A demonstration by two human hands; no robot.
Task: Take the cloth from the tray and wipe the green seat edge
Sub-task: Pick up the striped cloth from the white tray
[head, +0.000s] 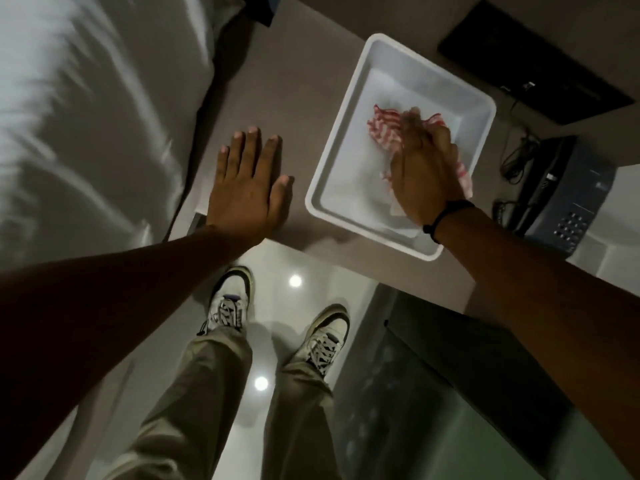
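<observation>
A red-and-white striped cloth [384, 124] lies in a white plastic tray [349, 109] on a brown tabletop. My right hand [424, 168] rests on top of the cloth inside the tray, fingers bent down onto it; the fingertips are blurred, so I cannot tell whether they have closed on the cloth. My left hand [247, 181] lies flat on the tabletop left of the tray, fingers spread, holding nothing. The green seat [478, 386] is at the lower right, below the table's edge and partly hidden by my right forearm.
A bed with white sheets [79, 109] fills the left side. A dark desk phone [561, 195] with its cords sits right of the tray, and a black flat object [526, 60] lies behind it. My feet stand on glossy floor tiles [294, 282] between bed and seat.
</observation>
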